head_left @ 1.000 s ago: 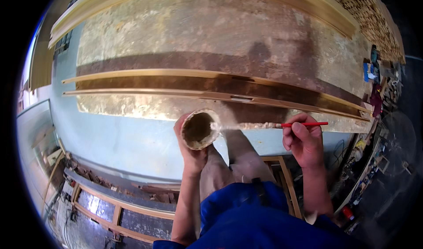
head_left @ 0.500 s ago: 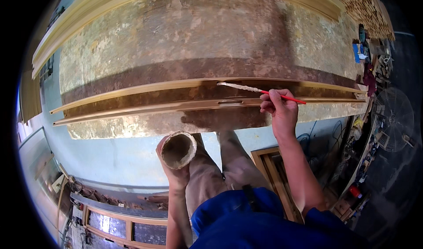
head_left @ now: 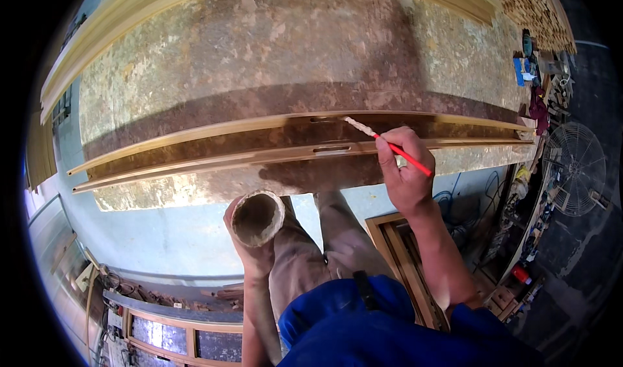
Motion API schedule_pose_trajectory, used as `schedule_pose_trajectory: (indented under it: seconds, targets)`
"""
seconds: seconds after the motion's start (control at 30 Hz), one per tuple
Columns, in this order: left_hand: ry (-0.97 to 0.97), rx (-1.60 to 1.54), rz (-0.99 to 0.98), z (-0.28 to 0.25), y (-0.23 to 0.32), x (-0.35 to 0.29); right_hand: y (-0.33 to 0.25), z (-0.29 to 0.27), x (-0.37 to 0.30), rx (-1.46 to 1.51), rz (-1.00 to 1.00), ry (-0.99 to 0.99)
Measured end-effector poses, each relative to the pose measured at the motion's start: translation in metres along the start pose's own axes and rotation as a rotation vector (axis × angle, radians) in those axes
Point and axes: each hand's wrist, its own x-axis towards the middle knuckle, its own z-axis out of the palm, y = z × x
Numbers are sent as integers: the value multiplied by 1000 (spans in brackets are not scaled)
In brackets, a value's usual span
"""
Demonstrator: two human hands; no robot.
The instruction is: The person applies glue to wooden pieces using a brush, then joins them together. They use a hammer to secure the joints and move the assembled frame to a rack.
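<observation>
L hand [head_left: 252, 258] clamped round cup [head_left: 279, 228] – R hand [head_left: 409, 175] pinches red stick [head_left: 403, 154], w/ pasty tip [head_left: 359, 126] nr slot [head_left: 324, 119] in far wood strip [head_left: 259, 123].

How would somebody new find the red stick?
Look at the big blotchy table, where two long wooden strips run side to side. Near them, the right hand holds a thin stick. Unlike the strips, it's short, with a bright red handle and a pale, crusty tip.
</observation>
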Motion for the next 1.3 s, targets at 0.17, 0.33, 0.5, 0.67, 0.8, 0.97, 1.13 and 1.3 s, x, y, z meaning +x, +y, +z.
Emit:
schedule_pose_trajectory:
  seconds: [0.17,0.33,0.5,0.67,0.8,0.97,1.13,1.3]
  targets:
    - [1,-154,-33,10,6,1,-21,-12,-2,32,42,-13]
    - [-43,-294,-8,17,6,7,-100,-54,-5,366,-14,-356]
    - [-157,-128,177,21,20,17,-101,-12,-2,274,-164,-577]
    - [-185,-146,185,21,21,12,-86,-18,6,446,137,-655]
    - [-168,17,243,18,28,16,-87,-29,2,363,87,-485]
    - [-149,111,293,18,24,23,-81,-38,-1,447,152,-561]
    - [-124,185,288,12,23,31,-79,-52,2,408,142,-476]
    - [-51,208,298,17,31,34,-66,-62,-9,735,642,-406]
